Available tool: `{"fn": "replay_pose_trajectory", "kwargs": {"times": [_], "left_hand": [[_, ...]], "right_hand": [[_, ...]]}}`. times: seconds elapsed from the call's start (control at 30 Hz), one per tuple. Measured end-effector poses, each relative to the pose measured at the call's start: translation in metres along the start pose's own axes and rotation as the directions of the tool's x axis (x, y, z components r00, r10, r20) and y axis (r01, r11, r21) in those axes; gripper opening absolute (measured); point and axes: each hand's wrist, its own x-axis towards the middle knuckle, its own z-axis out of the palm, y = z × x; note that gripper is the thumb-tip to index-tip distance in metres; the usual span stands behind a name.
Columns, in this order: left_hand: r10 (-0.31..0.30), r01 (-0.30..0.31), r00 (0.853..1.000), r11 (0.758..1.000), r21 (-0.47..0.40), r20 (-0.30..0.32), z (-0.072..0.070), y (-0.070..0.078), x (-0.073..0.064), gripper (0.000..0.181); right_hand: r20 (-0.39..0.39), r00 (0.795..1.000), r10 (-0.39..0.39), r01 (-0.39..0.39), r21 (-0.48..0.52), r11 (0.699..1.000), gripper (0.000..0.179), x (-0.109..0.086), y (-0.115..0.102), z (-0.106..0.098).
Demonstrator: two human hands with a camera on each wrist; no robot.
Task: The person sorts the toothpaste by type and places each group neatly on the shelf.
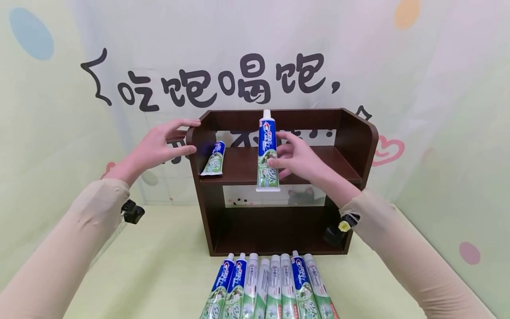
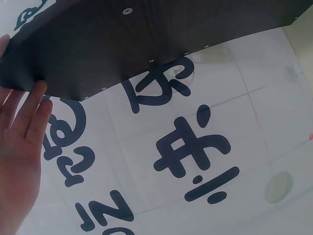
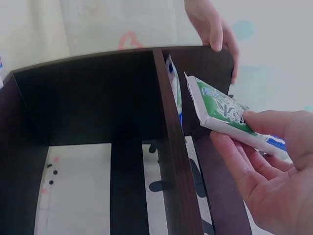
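Note:
My right hand (image 1: 299, 157) pinches a blue, white and green toothpaste tube (image 1: 267, 141) between thumb and fingers, cap up, in front of the upper level of a dark brown wooden shelf (image 1: 280, 176). The right wrist view shows the flat crimped end of this held tube (image 3: 220, 105) close to the shelf. My left hand (image 1: 159, 144) grips the edge of the shelf's left side panel (image 2: 98, 49) near its top. A similar tube (image 1: 215, 158) stands on the upper level, leaning against the left panel.
Several toothpaste tubes (image 1: 275, 288), some blue-capped-label and some white and green, lie in a row on the pale table (image 1: 159, 266) before the shelf. Behind the shelf hangs a printed wall cloth (image 1: 179, 40) with large black characters. Both wrists carry small black cameras (image 1: 132, 212).

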Motion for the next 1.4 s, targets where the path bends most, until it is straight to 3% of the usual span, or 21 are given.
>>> {"fn": "replay_pose_trajectory", "kwargs": {"times": [0.4,0.73,1.13,1.4], "left_hand": [[-0.003,0.003,1.000,1.000,-0.007,-0.009,0.000,-0.001,0.000,0.056],[-0.013,0.013,1.000,1.000,-0.013,-0.005,-0.001,0.001,-0.001,0.057],[-0.016,0.016,1.000,0.999,-0.031,-0.005,-0.001,0.002,-0.001,0.057],[-0.030,0.030,1.000,0.999,-0.030,0.001,-0.001,0.002,-0.001,0.058]], "right_hand": [[-0.024,0.999,-0.025,0.026,0.029,0.999,0.074,0.042,-0.008,0.010],[-0.039,0.998,-0.043,0.045,0.060,0.997,0.073,0.067,-0.008,0.021],[-0.054,0.998,-0.028,0.033,0.091,0.995,0.075,0.076,0.008,0.033],[0.018,0.998,-0.053,0.053,0.046,0.998,0.095,0.074,0.015,0.034]]}}
